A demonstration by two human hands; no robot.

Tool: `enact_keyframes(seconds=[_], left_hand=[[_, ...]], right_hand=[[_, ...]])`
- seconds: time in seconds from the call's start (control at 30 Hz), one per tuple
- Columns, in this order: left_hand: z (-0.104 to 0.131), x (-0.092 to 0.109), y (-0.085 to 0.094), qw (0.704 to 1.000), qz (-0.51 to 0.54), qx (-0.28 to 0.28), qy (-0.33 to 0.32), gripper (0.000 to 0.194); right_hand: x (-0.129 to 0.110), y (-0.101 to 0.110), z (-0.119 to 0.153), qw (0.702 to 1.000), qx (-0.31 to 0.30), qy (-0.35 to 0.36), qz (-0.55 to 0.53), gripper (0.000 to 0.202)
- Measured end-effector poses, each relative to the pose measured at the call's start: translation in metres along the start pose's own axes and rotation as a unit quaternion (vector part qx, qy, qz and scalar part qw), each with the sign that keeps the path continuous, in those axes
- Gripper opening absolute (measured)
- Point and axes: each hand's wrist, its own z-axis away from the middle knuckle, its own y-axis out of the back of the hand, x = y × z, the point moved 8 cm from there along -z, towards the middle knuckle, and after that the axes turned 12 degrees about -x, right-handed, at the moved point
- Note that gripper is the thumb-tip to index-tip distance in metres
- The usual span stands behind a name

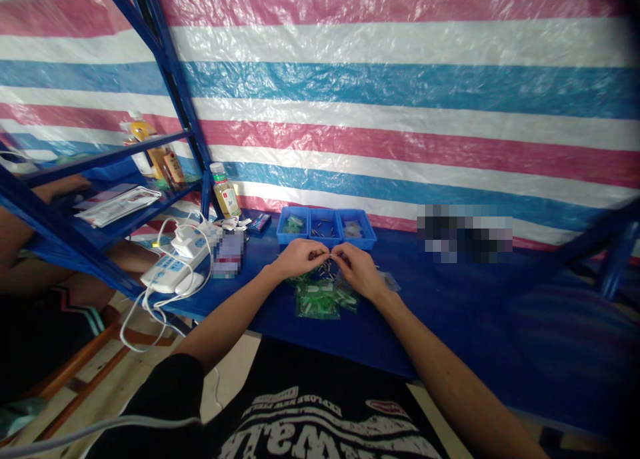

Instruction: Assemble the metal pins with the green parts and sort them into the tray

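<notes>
My left hand (301, 256) and my right hand (356, 266) meet over the blue table, fingertips pinched together around something too small to make out. Just below them lies a small heap of dark and silvery metal pieces (326, 270). Nearer to me, several green-tinted clear plastic packets (317, 300) are spread out. Behind my hands stands a blue tray (324, 241) with three compartments: greenish packets at left, small metal pieces in the middle, clear packets at right. Another clear bag (389, 281) lies beside my right wrist.
At left are a white power strip (173, 267) with tangled cables, a blurred-out object (229, 254), a bottle (227, 194) and a small blue box (260, 223). A blue metal frame (175, 79) separates a neighbouring person's arm (60, 187). Striped sheeting hangs behind.
</notes>
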Motion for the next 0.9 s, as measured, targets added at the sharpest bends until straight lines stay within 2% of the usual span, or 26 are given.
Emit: enact_keyframes(seconds=[0.23,0.6,0.67,0.8,0.9], left_hand=[[-0.001,-0.003,-0.002,1.0,-0.008,0.0,0.007,0.025],[-0.001,-0.007,0.005,0.999,-0.015,0.014,0.042,0.026],[0.0,-0.014,0.008,0.995,-0.023,0.04,0.084,0.027],[0.008,-0.037,0.022,0.967,-0.018,0.138,0.212,0.034],[0.01,-0.045,0.025,0.96,-0.009,0.155,0.234,0.033]], right_hand=[[0.001,0.004,-0.001,1.0,0.013,-0.002,0.021,0.014],[0.017,0.013,0.0,0.996,0.036,-0.071,0.05,0.024],[0.02,0.015,0.001,0.994,0.045,-0.09,0.048,0.025],[0.024,0.016,0.002,0.992,0.051,-0.105,0.042,0.027],[0.026,0.013,0.0,0.993,0.039,-0.096,0.048,0.028]])
